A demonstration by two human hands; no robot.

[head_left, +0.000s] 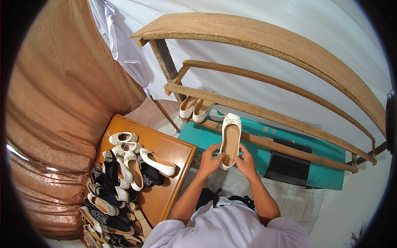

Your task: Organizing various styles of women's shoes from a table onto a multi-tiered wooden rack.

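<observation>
Both my hands hold a white ballet flat [231, 138] in front of me, its bowed toe pointing away and its tan insole facing up. My left hand [211, 159] grips the heel end from the left, thumb at the rim. On the other side of the heel, my right hand [245, 161] closes on it in the same way. Just beyond and to the left, a pair of white flats [194, 108] rests side by side on the lower level of a wooden rack [248, 99]. A further light shoe behind the rack slat is partly hidden.
To my left stands an orange-brown wooden table [178, 161] piled with white flats [157, 162] and black patterned shoes [108, 165]. A teal bench [326, 169] with a black panel [288, 163] sits low under the rack. Brown curtain [53, 103] hangs at the left.
</observation>
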